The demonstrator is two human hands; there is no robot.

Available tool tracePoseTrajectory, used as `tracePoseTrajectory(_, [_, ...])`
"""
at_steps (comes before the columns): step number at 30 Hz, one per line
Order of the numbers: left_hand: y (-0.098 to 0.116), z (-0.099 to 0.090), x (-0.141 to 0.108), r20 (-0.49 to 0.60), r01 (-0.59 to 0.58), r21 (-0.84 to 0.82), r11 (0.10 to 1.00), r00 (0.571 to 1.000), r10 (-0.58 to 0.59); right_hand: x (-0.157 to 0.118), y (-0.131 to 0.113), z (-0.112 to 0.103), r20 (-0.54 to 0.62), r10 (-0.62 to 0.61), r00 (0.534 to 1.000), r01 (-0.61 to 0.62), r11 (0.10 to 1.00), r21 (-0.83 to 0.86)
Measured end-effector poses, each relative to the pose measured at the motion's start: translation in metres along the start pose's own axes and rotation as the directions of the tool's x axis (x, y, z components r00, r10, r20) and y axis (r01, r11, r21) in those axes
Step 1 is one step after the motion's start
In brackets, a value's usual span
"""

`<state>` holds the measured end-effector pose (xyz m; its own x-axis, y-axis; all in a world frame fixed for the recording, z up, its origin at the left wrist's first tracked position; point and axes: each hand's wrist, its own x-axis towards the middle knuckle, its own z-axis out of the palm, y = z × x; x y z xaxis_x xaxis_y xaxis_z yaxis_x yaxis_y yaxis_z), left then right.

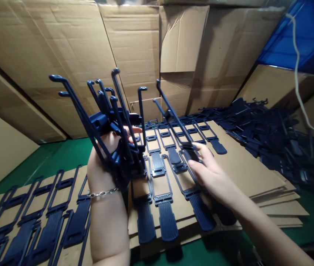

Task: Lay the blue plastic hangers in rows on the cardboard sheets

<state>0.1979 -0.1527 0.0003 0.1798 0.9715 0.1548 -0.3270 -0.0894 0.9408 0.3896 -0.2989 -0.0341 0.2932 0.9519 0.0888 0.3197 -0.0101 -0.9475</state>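
My left hand (pixel 109 147), with a chain bracelet at the wrist, is closed around a bunch of dark blue plastic frames (pixel 123 147) whose hooked arms point up and outward. Between the thumb and fingers of my right hand (pixel 209 166) is one dark blue plastic frame (pixel 183 129), tilted, its two hooked arms pointing up and left. Beneath both hands, similar frames with ribbed flat ends (pixel 168 221) lie in rows on a cardboard sheet (pixel 245 173). The lower end of the right hand's frame is partly hidden by my fingers.
More frames (pixel 57 210) lie on cardboard at the left. A tangled heap of dark parts (pixel 279 140) spreads along the right. Large cardboard boxes (pixel 134 48) form a wall behind. A white cable (pixel 297 74) hangs near a blue bin (pixel 303 40). The tabletop (pixel 70 147) is green.
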Motion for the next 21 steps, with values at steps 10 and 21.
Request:
tracePoseTrajectory(10, [0.024,0.004,0.022,-0.143,0.003,-0.372,0.928,0.988,-0.061,-0.08,0.106,-0.064,-0.524,-0.21,0.825,-0.236,0.716,-0.657])
tracePoseTrajectory(21, [0.023,-0.006,0.022,-0.152,-0.012,-0.518,0.855,0.985,-0.078,-0.108,0.121,-0.069,-0.405,-0.371,0.836,-0.204,0.475,-0.856])
